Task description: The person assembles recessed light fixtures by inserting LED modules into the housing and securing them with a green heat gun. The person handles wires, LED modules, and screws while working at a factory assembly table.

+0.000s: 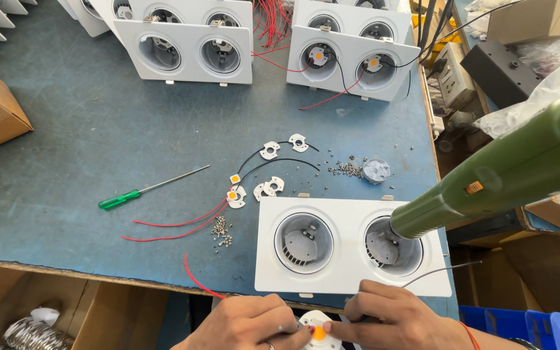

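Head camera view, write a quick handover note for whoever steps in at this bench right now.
Left hand and right hand both pinch one small white LED holder with an orange chip at the near table edge.
The white twin-socket housing lies just beyond; both sockets look empty of chips. A green electric screwdriver has its nose in the right socket, held by neither hand.
More holders, loose screws and a green-handled hand screwdriver lie to the left.
Done: the far housing shows chips fitted and wired.
Left: nothing fitted in the near housing.
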